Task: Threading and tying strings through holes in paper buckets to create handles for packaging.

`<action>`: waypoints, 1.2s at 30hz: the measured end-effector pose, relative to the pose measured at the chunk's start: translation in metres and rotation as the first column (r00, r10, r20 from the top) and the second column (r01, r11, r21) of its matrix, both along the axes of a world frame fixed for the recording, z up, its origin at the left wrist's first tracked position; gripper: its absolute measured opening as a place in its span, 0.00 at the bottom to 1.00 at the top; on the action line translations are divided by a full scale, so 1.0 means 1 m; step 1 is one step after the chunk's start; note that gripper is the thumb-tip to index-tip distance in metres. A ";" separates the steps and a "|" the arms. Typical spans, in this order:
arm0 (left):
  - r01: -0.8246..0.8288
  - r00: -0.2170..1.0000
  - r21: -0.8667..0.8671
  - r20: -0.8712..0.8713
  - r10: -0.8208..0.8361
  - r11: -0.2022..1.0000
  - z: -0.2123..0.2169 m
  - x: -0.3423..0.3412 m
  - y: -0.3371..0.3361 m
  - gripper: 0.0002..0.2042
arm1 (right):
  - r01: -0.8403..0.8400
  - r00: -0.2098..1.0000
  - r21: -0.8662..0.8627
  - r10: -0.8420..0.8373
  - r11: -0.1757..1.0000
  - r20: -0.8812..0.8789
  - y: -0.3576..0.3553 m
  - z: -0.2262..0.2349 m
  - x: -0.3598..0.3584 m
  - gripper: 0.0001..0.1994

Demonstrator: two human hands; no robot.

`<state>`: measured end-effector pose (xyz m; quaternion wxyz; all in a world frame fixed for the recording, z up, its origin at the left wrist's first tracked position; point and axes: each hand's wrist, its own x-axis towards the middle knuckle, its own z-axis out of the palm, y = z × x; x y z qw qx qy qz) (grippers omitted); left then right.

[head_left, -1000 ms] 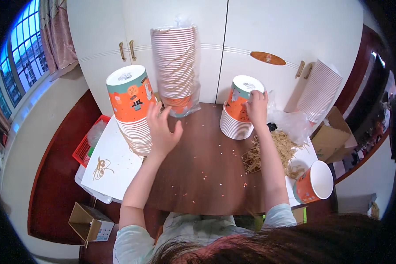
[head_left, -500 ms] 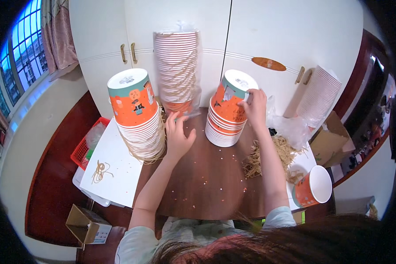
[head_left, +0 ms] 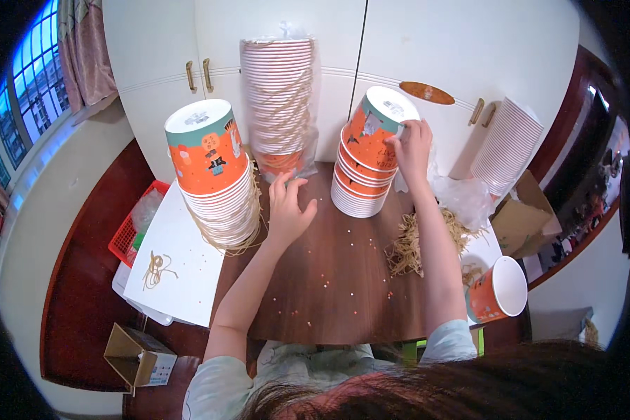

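Observation:
On the brown table a short stack of upside-down orange paper buckets [head_left: 364,157] with green bands and white rims stands right of the middle. My right hand [head_left: 414,150] pinches the top bucket near its base; gaps show between the upper rims. My left hand [head_left: 292,210] is held over the table between the stacks, fingers apart and nothing in them. To its left rises a taller stack of the same buckets [head_left: 206,161], with rubber bands hanging around its rims. Behind my left hand stands a high bucket stack in a clear plastic bag [head_left: 278,98].
A heap of tan rubber bands [head_left: 407,248] lies beside my right forearm, with a crumpled plastic bag [head_left: 462,199] behind it. One bucket [head_left: 486,297] lies tipped at the right edge. Another bagged stack [head_left: 507,143] leans at the back right. Loose bands [head_left: 157,269] rest on the left white surface.
My right hand has risen with the top bucket, and the upper buckets have spread further apart. My left hand stays open in nearly the same place. The whole view has shifted slightly.

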<state>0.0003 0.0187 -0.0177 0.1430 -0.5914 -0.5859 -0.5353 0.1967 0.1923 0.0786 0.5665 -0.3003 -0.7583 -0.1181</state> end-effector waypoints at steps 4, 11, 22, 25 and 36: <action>0.002 1.000 -0.002 -0.030 -0.002 1.000 0.001 -0.001 -0.003 0.21 | -0.014 1.000 -0.025 0.014 1.000 -0.009 0.018 0.012 0.000 0.25; 0.013 1.000 -0.028 -0.018 -0.013 1.000 -0.003 -0.006 -0.002 0.19 | 0.029 0.999 0.214 -0.020 0.976 -0.045 -0.010 0.058 0.020 0.19; 0.482 0.353 0.277 0.807 -0.474 0.831 0.030 -0.025 -0.012 0.28 | -0.806 0.588 -0.385 0.530 0.451 -0.610 -0.084 0.011 0.053 0.06; 0.256 0.499 0.334 0.758 -0.420 0.907 0.038 -0.032 -0.020 0.22 | -0.552 0.811 -0.485 0.572 0.678 -0.124 -0.097 0.004 0.042 0.08; 0.095 0.905 0.332 0.364 -0.221 0.938 0.049 -0.029 -0.047 0.14 | -0.346 0.820 -0.090 0.348 0.934 0.455 -0.078 -0.098 -0.063 0.07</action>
